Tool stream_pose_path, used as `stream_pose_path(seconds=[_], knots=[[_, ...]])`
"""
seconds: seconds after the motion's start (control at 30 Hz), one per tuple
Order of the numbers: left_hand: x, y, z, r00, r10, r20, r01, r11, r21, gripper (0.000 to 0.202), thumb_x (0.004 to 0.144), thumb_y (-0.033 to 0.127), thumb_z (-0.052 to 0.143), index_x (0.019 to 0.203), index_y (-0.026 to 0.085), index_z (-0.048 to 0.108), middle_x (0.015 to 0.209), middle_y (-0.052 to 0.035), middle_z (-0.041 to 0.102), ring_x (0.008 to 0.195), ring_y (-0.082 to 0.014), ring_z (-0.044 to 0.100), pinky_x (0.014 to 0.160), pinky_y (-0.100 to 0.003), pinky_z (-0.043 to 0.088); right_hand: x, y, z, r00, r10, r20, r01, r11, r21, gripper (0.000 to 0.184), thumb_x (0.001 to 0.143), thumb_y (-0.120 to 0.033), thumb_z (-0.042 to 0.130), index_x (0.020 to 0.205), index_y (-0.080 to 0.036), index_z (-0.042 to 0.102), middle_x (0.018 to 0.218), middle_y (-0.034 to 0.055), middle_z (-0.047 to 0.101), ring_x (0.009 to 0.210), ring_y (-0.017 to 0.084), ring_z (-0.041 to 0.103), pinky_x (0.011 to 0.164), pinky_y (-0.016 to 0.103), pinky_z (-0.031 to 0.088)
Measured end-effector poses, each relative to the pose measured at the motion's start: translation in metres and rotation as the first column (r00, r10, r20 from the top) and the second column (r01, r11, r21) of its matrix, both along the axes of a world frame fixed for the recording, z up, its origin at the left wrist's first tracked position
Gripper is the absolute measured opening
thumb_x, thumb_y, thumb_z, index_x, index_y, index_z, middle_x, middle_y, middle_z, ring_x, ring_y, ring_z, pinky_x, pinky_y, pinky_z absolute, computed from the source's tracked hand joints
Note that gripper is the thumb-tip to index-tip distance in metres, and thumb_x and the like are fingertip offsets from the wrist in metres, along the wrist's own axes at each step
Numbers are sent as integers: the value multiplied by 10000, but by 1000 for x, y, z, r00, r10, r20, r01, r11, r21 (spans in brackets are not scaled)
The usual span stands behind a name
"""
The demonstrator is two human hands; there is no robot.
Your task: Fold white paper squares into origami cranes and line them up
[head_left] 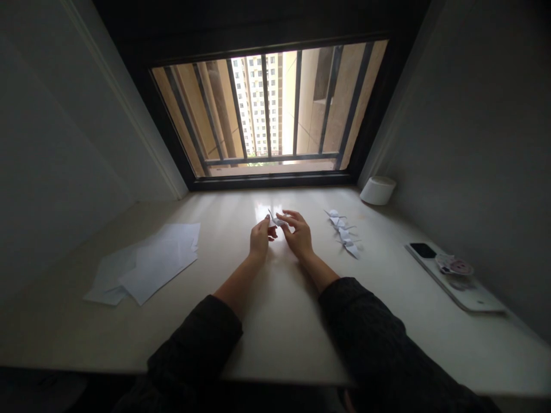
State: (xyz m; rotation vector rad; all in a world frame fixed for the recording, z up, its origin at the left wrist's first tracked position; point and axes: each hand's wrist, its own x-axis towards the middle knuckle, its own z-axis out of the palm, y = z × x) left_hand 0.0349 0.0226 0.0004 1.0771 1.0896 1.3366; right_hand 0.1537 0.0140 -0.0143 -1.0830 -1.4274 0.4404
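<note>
Over the middle of the bench (275,321), just in front of the barred window (269,109), both hands are raised a little above the surface with a small folded paper (275,220) pinched between them. The left hand (259,238) has its fingers closed on the paper's near end; the right hand (297,232) holds the other end with thumb and forefinger, the remaining fingers spread loosely. How tight either pinch is I cannot tell — the piece is tiny and the backlight washes it out.

That glare looks like the main risk. With the window straight ahead, the creases are hard to read, so a fold could land off-line and leave the piece lopsided. Thin paper held at two points may also tear if the hands pull apart too hard, or slip free and drop to the bench if the grip slackens.

To the right, a row of finished folded pieces (344,232) lies close by; a careless sweep of the right sleeve could scatter or flatten them. Farther right a phone (451,281) sits near the bench's edge, well apart from the hands. On the left, loose sheets (146,264) overlap — a draught or elbow could slide them.
</note>
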Motion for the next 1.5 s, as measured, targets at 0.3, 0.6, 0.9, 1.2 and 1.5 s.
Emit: stream_pose_path(seconds=[0.3,0.6,0.9,1.2,1.5], knots=[[-5,-1,3,996,-79,-31,81,993,82,406,743,352,608,1117,216,532,845,-49,683,711,-149,630,605,-238,433,9,8,0,968,64,-242,-81,995,-58,240,773,-380,616,969,-279,711,1130,62,621,1011,216,575,746,321,479],[-9,2,5,973,-217,-83,230,948,221,452,624,300,757,1030,196,589,906,-56,657,763,-137,605,658,-235,451,9,12,0,881,235,-411,-293,953,-83,258,720,-410,668,917,-250,712,1053,64,682,988,231,609,811,367,491],[-8,5,0,975,-214,-55,221,944,244,326,615,231,730,929,180,660,820,-37,674,709,-125,589,641,-237,457,12,12,-2,915,259,-308,-289,956,-57,237,714,-418,673,881,-262,733,1054,68,676,962,240,621,826,400,486],[-6,6,-1,963,-258,-71,268,929,256,213,598,231,726,795,159,693,794,-56,692,733,-174,623,684,-294,483,16,12,1,915,291,-281,-312,950,-33,211,704,-369,689,895,-294,734,1096,51,659,1017,235,599,871,390,470],[-6,4,-1,951,-306,-54,308,904,297,219,624,253,750,816,159,705,818,-63,706,746,-181,647,720,-304,489,19,14,-3,909,281,-309,-307,951,-39,228,685,-306,690,907,-283,735,1028,36,681,973,226,611,808,345,477]])
